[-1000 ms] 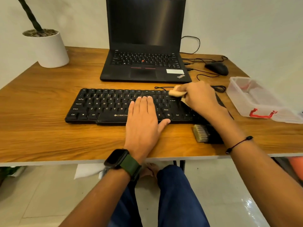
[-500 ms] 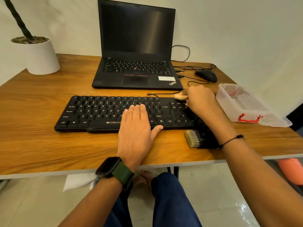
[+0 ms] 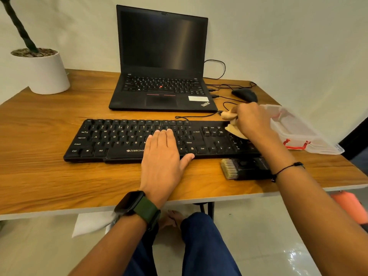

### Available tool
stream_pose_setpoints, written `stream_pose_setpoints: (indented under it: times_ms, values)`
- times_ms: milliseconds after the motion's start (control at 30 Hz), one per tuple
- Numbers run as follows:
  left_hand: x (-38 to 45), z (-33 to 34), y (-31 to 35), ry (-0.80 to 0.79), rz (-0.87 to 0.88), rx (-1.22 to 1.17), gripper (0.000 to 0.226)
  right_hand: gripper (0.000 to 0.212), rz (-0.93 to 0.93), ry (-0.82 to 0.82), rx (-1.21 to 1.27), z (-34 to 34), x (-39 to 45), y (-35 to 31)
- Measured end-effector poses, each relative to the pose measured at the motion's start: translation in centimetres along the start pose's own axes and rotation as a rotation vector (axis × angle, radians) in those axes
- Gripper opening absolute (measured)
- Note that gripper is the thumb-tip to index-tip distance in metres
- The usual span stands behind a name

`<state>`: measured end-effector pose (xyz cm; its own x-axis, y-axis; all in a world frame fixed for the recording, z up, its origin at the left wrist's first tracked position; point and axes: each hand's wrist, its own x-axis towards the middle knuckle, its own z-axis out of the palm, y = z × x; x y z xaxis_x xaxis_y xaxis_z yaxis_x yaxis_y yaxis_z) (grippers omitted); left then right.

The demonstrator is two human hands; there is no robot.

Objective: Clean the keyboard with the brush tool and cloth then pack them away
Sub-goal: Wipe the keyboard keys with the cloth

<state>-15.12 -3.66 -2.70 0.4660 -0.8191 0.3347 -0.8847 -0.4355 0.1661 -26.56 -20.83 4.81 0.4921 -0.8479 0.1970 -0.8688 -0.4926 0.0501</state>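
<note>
A black keyboard [image 3: 119, 140] lies across the wooden table. My left hand [image 3: 162, 154] rests flat on its middle keys, fingers straight and together. My right hand [image 3: 252, 120] grips a bunched tan cloth [image 3: 231, 116] over the keyboard's right end, near the number pad. Part of the cloth hangs under the hand onto the keys. The brush tool [image 3: 245, 169], black with pale bristles pointing left, lies on the table just in front of the keyboard's right end, partly behind my right wrist.
A clear plastic box [image 3: 302, 136] with red clips stands open at the right edge. A black laptop [image 3: 162, 90] sits behind the keyboard, with a mouse [image 3: 245, 94] and cables to its right. A white plant pot [image 3: 46, 73] stands at the back left.
My right hand has carried the cloth rightward along the keyboard, from the middle keys to the right end. My left hand stays flat on the keys. The camera has tilted upward.
</note>
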Motion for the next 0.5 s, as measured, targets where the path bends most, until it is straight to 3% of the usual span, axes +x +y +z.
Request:
stream_pose_setpoints:
  times_ms: [100, 300, 400, 500]
  values:
    - [0.0, 0.0, 0.1, -0.006, -0.006, -0.004, 0.082, 0.034, -0.032, -0.091, -0.013, 0.4, -0.7, -1.1]
    - [0.0, -0.2, 0.1, 0.005, -0.010, 0.005, 0.082, 0.040, -0.200, -0.100, 0.155, -0.4, -2.7, -4.0]
    - [0.0, -0.2, 0.2, -0.007, -0.009, -0.005, 0.082, 0.037, -0.133, -0.016, 0.256, -1.6, -2.6, -2.4]
    - [0.1, -0.2, 0.1, -0.018, -0.009, 0.001, 0.082, 0.031, -0.013, 0.047, 0.048, -1.7, -1.9, -0.2]
